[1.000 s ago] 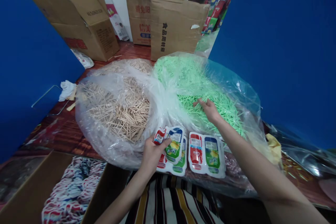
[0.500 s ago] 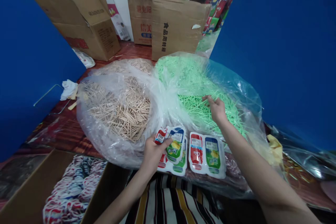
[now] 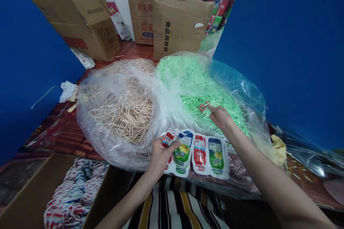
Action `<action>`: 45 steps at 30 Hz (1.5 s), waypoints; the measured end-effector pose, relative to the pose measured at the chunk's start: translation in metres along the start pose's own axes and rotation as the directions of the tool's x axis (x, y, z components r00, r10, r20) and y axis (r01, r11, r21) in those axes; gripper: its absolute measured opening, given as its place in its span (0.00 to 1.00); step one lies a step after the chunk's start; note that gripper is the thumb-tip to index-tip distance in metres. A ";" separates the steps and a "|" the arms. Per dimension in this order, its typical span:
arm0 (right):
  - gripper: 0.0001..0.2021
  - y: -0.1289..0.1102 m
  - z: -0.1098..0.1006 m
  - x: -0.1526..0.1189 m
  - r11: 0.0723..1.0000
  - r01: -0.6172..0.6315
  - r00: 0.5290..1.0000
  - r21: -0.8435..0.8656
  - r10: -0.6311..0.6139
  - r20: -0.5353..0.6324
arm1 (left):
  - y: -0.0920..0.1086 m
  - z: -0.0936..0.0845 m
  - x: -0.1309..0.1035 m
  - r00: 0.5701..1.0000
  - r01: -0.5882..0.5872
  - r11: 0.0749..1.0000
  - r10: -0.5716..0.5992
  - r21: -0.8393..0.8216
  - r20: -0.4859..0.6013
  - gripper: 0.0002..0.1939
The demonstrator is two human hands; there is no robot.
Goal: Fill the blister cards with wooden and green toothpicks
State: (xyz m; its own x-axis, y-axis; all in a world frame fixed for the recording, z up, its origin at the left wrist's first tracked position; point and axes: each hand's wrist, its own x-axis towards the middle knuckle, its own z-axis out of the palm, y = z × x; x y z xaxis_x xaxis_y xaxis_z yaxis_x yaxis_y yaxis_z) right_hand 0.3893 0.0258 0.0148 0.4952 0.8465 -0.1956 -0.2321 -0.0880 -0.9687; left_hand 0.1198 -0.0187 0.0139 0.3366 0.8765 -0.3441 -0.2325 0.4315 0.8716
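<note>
My left hand [image 3: 162, 154] grips a bottle-shaped packet [image 3: 183, 147] with red Cola and green Sprite halves, thumb across its front. It overlaps a similar packet beneath. To the right, another double packet [image 3: 211, 155] lies flat on the plastic. Over a clear bag of light green sticks [image 3: 185, 71], my right hand [image 3: 219, 114] is turned partly palm up, with a small bunch of green sticks [image 3: 211, 107] lying across its fingers. A second clear bag, of beige sticks [image 3: 134, 118], stands left of the green one.
An open carton [image 3: 29, 196] of red, white and blue packets stands at the lower left. Cardboard boxes [image 3: 182, 25] line the back. Blue panels [image 3: 290, 50] rise on both sides. A bent wire [image 3: 43, 96] and white cloth [image 3: 67, 91] lie at left.
My right hand has turned over and drawn slightly left and nearer, now showing a bunch of green sticks. My left hand and its packet have shifted a little to the right.
</note>
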 end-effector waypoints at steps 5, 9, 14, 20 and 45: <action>0.06 0.005 -0.003 0.004 0.985 0.115 0.989 -0.131 -0.126 -0.074 | 0.000 0.001 -0.001 1.000 0.022 1.000 -0.022 -0.004 -0.007 0.14; 0.10 0.001 -0.006 0.004 0.966 0.178 0.967 -0.187 -0.207 -0.146 | 0.001 0.002 -0.001 1.000 0.004 1.000 -0.004 0.005 -0.007 0.14; 0.09 -0.015 0.017 -0.027 0.987 0.152 0.988 0.048 -0.153 0.016 | 0.001 0.004 0.001 1.000 0.024 0.998 -0.024 0.065 -0.014 0.15; 0.09 -0.038 0.055 -0.077 0.939 -0.090 0.979 0.332 0.022 0.203 | -0.002 0.005 0.001 1.000 0.028 0.997 -0.028 0.075 -0.003 0.16; 0.07 -0.018 0.080 -0.120 0.975 0.191 0.877 0.110 -0.220 0.428 | 0.001 0.010 -0.001 0.998 0.061 0.994 -0.061 -0.092 -0.001 0.17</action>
State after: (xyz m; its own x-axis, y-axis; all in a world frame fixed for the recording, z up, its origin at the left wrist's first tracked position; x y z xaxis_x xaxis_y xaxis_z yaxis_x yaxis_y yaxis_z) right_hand 0.2673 -0.0320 0.0677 0.1270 0.9861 0.1072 -0.2239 0.1338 -0.9654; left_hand 0.1281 -0.0211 0.0179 0.3496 0.8487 -0.3968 -0.2947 0.5016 0.8133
